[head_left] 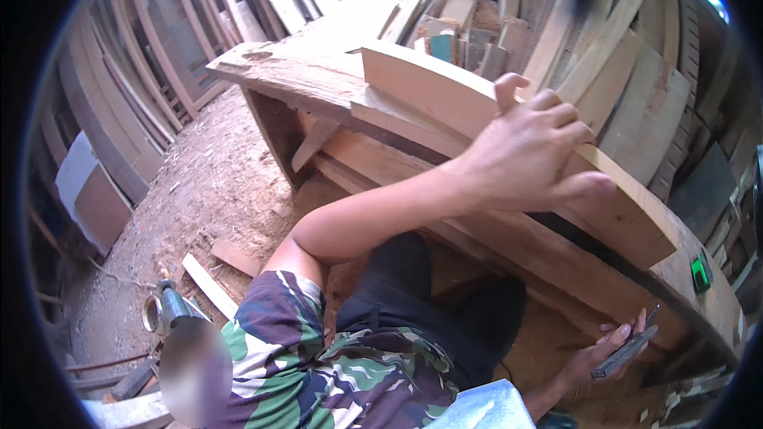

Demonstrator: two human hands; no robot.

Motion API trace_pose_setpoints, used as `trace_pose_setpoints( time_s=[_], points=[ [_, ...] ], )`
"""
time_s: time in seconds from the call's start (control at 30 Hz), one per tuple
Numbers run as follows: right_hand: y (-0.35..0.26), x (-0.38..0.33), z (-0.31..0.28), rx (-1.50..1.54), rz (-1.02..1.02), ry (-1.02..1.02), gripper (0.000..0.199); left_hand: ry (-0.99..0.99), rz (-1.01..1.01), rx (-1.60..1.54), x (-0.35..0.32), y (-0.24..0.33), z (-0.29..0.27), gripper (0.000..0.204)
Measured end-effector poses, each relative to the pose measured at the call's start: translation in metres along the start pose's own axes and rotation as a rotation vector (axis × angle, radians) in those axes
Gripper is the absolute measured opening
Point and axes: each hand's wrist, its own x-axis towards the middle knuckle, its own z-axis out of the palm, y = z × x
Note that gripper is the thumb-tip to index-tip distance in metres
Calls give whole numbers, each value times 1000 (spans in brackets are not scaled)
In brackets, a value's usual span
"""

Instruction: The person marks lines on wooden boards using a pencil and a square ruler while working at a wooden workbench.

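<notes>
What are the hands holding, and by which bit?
The left hand grips the light wooden board over its top edge. The right hand holds a dark flat tool, seemingly around its middle.

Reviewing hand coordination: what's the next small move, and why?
Probably raise the right hand toward the right end of the plank: it holds a dark flat object apart from the plank, while the left hand appears to steady the plank on the bench.
</notes>
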Motion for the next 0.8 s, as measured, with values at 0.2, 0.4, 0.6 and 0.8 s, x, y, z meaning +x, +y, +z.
trace_pose_setpoints(
  time_s=[0.2,0.4,0.6,0.8],
  points=[
    [9,5,-1,204,20,60,44,-137,-7,-512,10,-38,-11,55],
    [16,8,-10,189,-7,97,45,-578,-72,-421,27,-76,-55,43],
    [13,4,-9,163,68,30,45,-970,-371,-218,44,-88,-104,61],
    [-10,4,0,198,55,-4,37,-885,-290,-117,33,-75,-107,60]
  ],
)
